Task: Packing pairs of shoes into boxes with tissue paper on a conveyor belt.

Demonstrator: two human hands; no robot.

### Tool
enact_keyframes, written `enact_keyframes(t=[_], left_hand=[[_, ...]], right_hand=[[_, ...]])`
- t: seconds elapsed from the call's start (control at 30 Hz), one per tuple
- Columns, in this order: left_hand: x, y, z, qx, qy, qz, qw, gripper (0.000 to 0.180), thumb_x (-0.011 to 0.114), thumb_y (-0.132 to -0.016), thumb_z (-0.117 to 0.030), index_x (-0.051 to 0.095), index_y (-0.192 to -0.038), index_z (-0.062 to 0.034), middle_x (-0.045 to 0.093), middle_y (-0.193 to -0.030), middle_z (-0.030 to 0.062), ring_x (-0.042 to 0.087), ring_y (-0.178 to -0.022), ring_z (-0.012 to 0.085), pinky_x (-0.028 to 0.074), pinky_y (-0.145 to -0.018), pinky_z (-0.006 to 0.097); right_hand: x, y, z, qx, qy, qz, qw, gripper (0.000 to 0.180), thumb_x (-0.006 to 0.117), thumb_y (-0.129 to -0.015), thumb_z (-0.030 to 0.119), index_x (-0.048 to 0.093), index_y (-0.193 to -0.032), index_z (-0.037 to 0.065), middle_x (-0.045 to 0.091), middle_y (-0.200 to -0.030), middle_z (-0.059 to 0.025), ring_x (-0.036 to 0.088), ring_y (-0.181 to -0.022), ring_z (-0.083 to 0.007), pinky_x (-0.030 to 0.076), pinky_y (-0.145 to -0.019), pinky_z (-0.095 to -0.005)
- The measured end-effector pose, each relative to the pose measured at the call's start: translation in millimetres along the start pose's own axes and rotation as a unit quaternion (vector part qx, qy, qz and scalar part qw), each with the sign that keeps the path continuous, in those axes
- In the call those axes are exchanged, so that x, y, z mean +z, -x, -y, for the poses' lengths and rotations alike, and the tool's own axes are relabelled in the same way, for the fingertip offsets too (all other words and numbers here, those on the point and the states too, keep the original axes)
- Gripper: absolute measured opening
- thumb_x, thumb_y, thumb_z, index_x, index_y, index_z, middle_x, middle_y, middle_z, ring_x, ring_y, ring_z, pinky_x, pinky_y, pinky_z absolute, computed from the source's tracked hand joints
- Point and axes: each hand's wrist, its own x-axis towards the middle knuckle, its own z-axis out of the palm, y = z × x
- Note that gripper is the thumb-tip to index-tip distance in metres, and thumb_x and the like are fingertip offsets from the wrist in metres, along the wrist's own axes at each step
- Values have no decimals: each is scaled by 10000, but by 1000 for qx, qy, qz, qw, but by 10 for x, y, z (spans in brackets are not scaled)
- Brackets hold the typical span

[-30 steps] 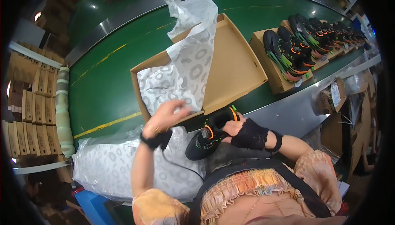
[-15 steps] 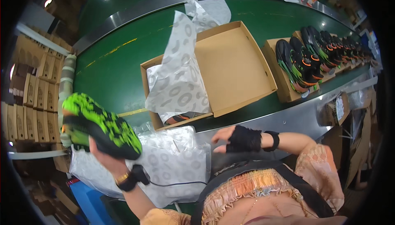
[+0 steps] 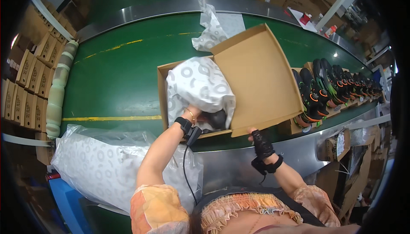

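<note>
An open brown cardboard shoebox (image 3: 161, 93) lies on the green conveyor belt, its lid (image 3: 260, 80) folded out to the right. Grey-patterned white tissue paper (image 3: 198, 82) bulges up inside it. My left hand (image 3: 194, 111) reaches into the box under the paper, and its fingers are hidden there. Just beside them shows the dark end of a shoe (image 3: 218, 119); whether the hand grips it cannot be told. My right hand (image 3: 261, 142), in a black fingerless glove, pinches the near edge of the lid between thumb and fingers.
A clear plastic bag of patterned tissue sheets (image 3: 115, 165) lies at the near left, over a blue bin (image 3: 66, 195). Rows of black-green-orange shoes (image 3: 318, 91) stand on boxes at the right. Stacked shoeboxes (image 3: 27, 80) fill the left side. Another tissue sheet (image 3: 211, 29) lies behind the box.
My left hand has moved right from the near left, where it held a green-and-black shoe, into the box. The raised tissue now bulges over it. My right hand has come up to the lid's edge.
</note>
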Motion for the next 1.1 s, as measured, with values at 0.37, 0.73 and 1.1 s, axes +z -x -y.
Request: enact_keyframes(t=[0.37,0.73,1.1], left_hand=[[505,961,-297,278,167,197,925,530,540,-794,-388,431,-1139,-1,480,-1133,87,450,-1062,168,362,-860,322],[-276,1120,-186,332,132,-209,910,156,557,-800,-150,546,-860,-7,564,-774,12,529,-704,93,439,-630,254],[-326,674,555,249,-227,-271,902,711,376,-821,-570,528,-980,107,565,-929,275,561,-905,337,427,-773,388]], right_hand=[[-178,-110,173,-253,159,-2,954,298,606,-726,175,543,-949,-12,605,-848,-115,578,-801,-264,441,-721,-326],[1,-150,120,-302,12,25,953,475,592,-696,55,401,-1130,29,516,-949,-146,548,-738,-299,460,-621,-286],[322,-216,-256,-521,558,51,644,541,481,-690,-14,438,-1212,120,431,-1139,-162,552,-827,-264,502,-611,-306]])
